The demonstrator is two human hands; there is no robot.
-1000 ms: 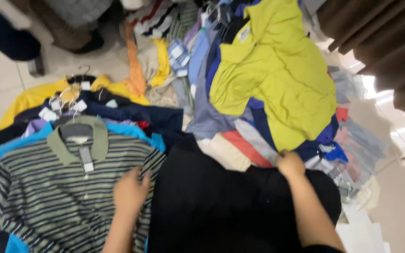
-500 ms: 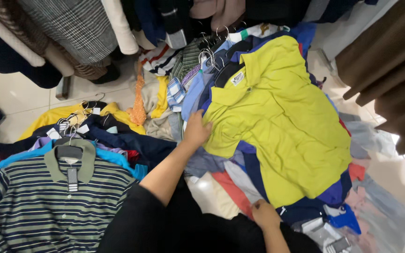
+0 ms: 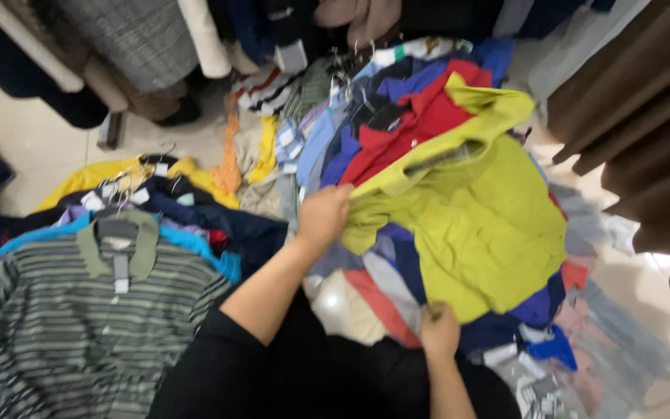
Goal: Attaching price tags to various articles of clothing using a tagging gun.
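Note:
A yellow-green polo shirt (image 3: 478, 225) lies on top of a pile of shirts on the floor. My left hand (image 3: 323, 216) grips its left sleeve edge and lifts it, folding the top over. My right hand (image 3: 438, 330) holds the shirt's lower hem. Under the lifted part a red polo shirt (image 3: 420, 120) shows, with blue shirts (image 3: 409, 81) beneath it. A green striped polo (image 3: 79, 310) on a hanger lies flat at the left.
A black garment (image 3: 312, 372) covers my lap at the bottom. Yellow and navy shirts (image 3: 172, 190) on hangers are stacked at the left. Hanging clothes (image 3: 133, 46) fill the top, brown curtains (image 3: 645, 116) the right. Tiled floor (image 3: 25, 140) shows at the left.
My left hand went from the striped polo over to the yellow-green shirt, took its sleeve edge and lifted it, baring the red shirt. My right hand stayed at the lower hem.

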